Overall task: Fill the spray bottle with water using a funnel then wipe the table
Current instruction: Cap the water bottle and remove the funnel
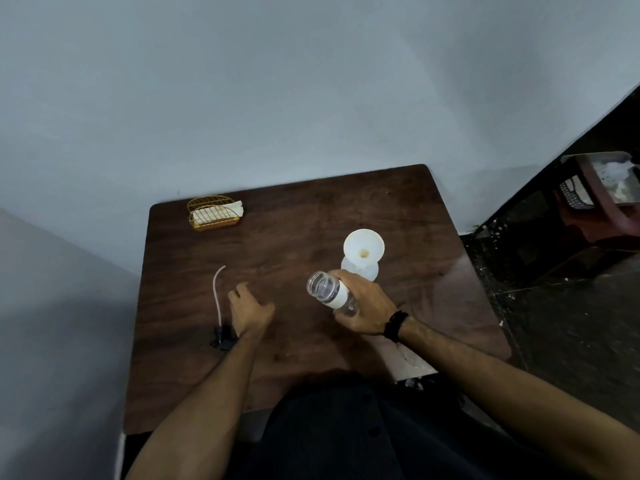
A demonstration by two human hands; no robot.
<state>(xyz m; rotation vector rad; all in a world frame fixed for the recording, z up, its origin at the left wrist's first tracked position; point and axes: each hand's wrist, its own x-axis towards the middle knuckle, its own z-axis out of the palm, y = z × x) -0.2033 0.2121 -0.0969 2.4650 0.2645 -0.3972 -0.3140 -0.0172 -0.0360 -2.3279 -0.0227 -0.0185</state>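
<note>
A white funnel point(363, 249) stands in the neck of a translucent spray bottle point(369, 271) near the middle of the dark wooden table point(311, 216). My right hand point(363, 306) grips a clear water bottle point(327, 289) with a white band, uncapped and tilted, its mouth pointing up and to the left, just in front of the funnel. My left hand point(247, 308) hovers over the table with relaxed fingers and holds nothing. The black spray head point(221, 337) with its pale dip tube point(218, 289) lies on the table left of that hand.
A gold wire holder point(214, 214) with white napkins sits at the table's back left corner. A grey wall runs behind and to the left. A white cloth point(412, 358) lies under my right forearm. Dark floor and a stool point(595, 199) are to the right.
</note>
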